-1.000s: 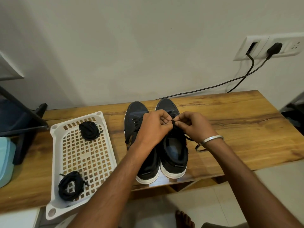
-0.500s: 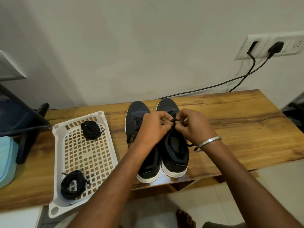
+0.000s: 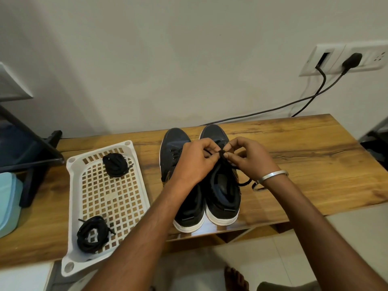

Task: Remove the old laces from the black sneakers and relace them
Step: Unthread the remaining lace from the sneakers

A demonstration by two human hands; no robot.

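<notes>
Two black sneakers with white soles stand side by side on the wooden table, toes toward the wall: the left sneaker and the right sneaker. Over the right sneaker's tongue, my left hand and my right hand both pinch the black lace at its knot. A loose end of that lace trails off the shoe's right side under my right wrist, which wears a silver bangle.
A white perforated tray lies left of the shoes, holding two bundles of black laces, one at the far end and one at the near end. Black cables run from a wall socket behind the table. A black stand and a light blue container sit at far left.
Both hands have stayed over the right sneaker, fingers working the lace at the knot; the fingertips have drawn a little closer together. The camera view shifted slightly.
</notes>
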